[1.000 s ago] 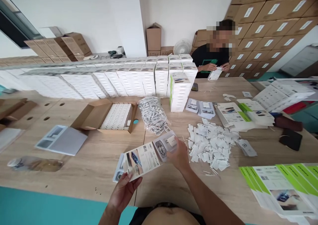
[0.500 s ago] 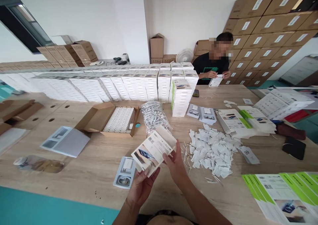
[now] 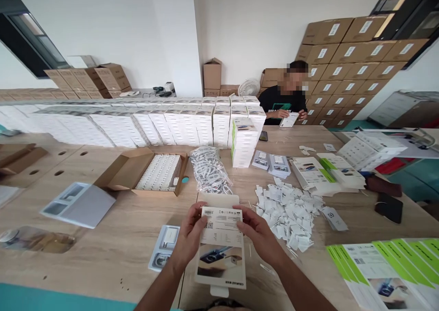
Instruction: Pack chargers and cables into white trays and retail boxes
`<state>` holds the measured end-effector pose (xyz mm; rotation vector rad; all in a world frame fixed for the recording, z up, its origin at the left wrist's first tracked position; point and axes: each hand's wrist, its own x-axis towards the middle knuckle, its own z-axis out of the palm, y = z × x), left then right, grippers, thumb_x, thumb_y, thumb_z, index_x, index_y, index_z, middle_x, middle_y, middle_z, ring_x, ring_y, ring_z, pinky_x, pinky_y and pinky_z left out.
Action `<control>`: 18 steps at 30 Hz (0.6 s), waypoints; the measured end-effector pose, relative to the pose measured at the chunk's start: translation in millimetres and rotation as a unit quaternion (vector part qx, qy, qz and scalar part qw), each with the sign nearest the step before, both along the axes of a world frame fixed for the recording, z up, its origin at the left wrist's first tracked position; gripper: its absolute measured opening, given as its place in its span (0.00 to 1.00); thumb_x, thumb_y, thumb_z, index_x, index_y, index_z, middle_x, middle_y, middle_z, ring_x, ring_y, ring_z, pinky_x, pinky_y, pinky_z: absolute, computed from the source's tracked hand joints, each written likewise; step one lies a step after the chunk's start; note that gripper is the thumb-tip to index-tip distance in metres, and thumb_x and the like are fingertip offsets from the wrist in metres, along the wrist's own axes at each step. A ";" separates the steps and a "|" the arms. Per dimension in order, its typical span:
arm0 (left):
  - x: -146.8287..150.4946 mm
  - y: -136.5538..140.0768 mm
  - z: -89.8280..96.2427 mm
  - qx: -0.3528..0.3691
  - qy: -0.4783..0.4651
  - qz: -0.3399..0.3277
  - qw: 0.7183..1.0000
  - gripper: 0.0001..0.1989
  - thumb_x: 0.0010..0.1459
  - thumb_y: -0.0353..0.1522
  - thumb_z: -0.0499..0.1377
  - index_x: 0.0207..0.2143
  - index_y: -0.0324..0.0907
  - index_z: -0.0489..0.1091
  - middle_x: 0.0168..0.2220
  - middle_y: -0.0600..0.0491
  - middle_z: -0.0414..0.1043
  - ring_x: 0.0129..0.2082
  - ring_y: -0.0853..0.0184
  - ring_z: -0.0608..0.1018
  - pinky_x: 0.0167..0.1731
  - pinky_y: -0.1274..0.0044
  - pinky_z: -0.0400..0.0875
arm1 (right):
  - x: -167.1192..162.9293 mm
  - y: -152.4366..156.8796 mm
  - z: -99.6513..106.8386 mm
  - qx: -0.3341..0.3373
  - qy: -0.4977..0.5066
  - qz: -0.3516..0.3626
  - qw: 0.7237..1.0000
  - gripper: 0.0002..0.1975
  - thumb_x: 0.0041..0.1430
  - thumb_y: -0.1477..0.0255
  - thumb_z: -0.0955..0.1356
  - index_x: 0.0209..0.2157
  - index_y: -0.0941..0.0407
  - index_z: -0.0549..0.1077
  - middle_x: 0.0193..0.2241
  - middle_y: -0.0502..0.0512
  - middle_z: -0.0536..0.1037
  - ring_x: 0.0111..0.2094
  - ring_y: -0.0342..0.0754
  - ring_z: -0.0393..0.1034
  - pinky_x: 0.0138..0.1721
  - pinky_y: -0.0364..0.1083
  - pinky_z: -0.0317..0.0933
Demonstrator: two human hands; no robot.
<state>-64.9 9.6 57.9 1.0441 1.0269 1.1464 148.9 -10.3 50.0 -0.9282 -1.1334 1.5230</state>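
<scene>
Between my two hands is a white printed cardboard box [image 3: 221,240], with a picture of a blue device on its face. Its far end flap stands open, and a small tab sticks out at the near end. My left hand [image 3: 190,228] grips the left edge near the far end. Opposite it, my right hand [image 3: 255,226] holds the right edge, thumb on the printed face. Left of my left forearm lies a pale tray [image 3: 164,247] with a white charger and a coiled cable, partly hidden by the arm.
A heap of small white cards [image 3: 288,210] lies to the right, with flat printed boxes [image 3: 387,274] nearer. Bagged cables [image 3: 210,169] and an open carton of white pieces [image 3: 159,171] sit ahead. Stacked white boxes [image 3: 188,126] line the back. A co-worker [image 3: 283,105] holds a white box.
The box has turned from a slant to pointing straight away from me and come nearer. My left hand has shifted from its near end to its left side. The view has swung slightly right.
</scene>
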 end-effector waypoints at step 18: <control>-14.9 12.1 51.9 -0.021 -0.035 -0.160 0.986 0.13 0.54 0.34 0.60 0.42 0.43 0.71 0.32 0.54 0.69 0.27 0.69 0.69 0.28 0.78 0.62 | -3.3 8.8 25.4 0.127 -0.183 -0.125 0.967 0.10 0.56 0.62 0.70 0.38 0.50 0.80 0.37 0.56 0.75 0.39 0.51 0.69 0.37 0.47 0.65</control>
